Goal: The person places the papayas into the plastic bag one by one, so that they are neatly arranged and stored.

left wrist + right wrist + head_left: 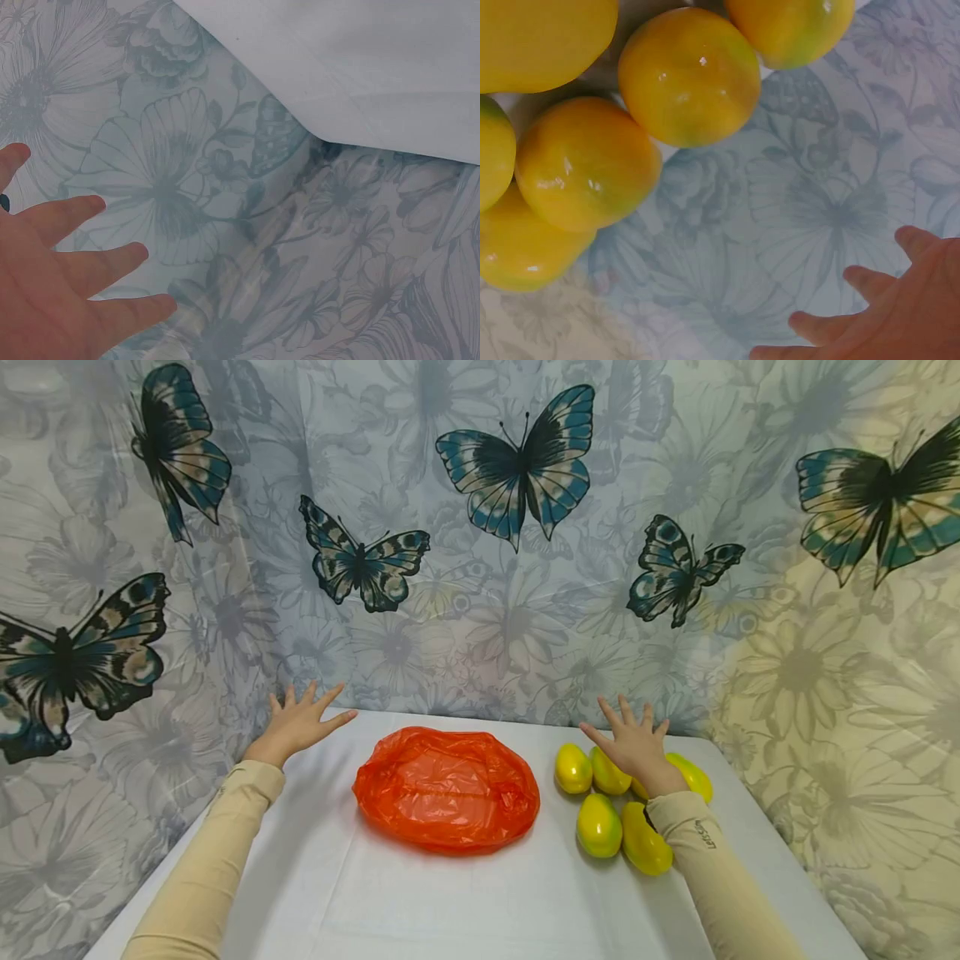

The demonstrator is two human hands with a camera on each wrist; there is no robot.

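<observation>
My left hand [296, 727] is held up over the left side of the table, fingers straight and spread, with nothing in it. On the right, my right hand [632, 747] is raised in the same way with splayed fingers, overlapping the mangoes in the head view. A red plastic bag [446, 789] sits between the hands, its mouth spread wide and facing up. Several glossy yellow-green mangoes [598, 825] lie in a group to the right of the bag; my right hand and sleeve partly hide some. In the right wrist view, mangoes [688, 75] appear apart from the fingertips [810, 327].
A white cloth covers the table [442, 902]. Fabric printed with flowers and butterflies [521, 468] hangs behind it and along both sides. In the left wrist view, the table's corner [330, 127] shows beside this fabric.
</observation>
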